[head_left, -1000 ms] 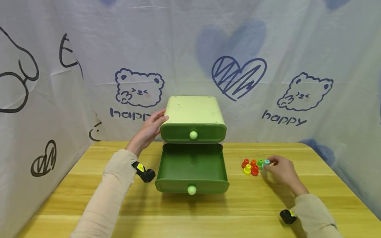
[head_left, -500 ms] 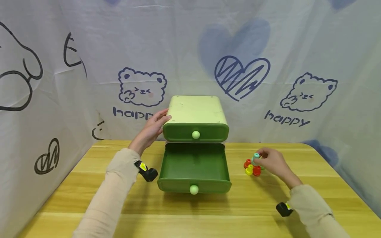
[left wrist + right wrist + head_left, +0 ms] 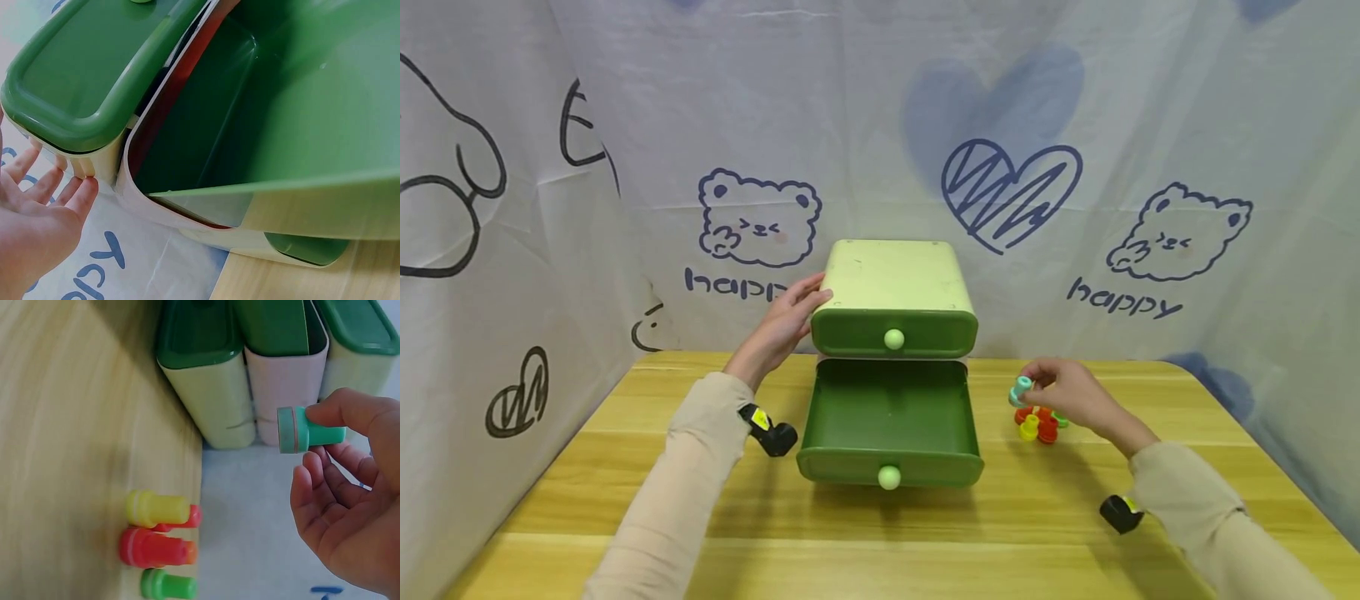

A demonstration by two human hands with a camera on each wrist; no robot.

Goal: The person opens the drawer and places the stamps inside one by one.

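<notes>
A small turquoise toy stamp [image 3: 1019,391], with a wide base and narrower handle, is pinched between thumb and fingers of my right hand [image 3: 1073,397]. In the right wrist view its base [image 3: 291,431] points left. It is up above a cluster of stamps: yellow [image 3: 159,509], red [image 3: 150,547] and green [image 3: 170,585], among others partly hidden. My left hand [image 3: 781,327] rests against the left side of the drawer cabinet [image 3: 895,279], thumb at its top edge. In the left wrist view, its extended fingertips [image 3: 87,187] touch the cabinet's side.
The cabinet's middle drawer [image 3: 891,412] is pulled out toward me, bare inside; the top drawer [image 3: 850,333] is closed. A wooden table [image 3: 1015,533] carries everything. A printed cloth [image 3: 880,125] hangs behind and at both sides.
My right hand has lifted the turquoise stamp from the cluster's right side and carried it left and up, toward the cabinet. The left hand keeps its place on the cabinet.
</notes>
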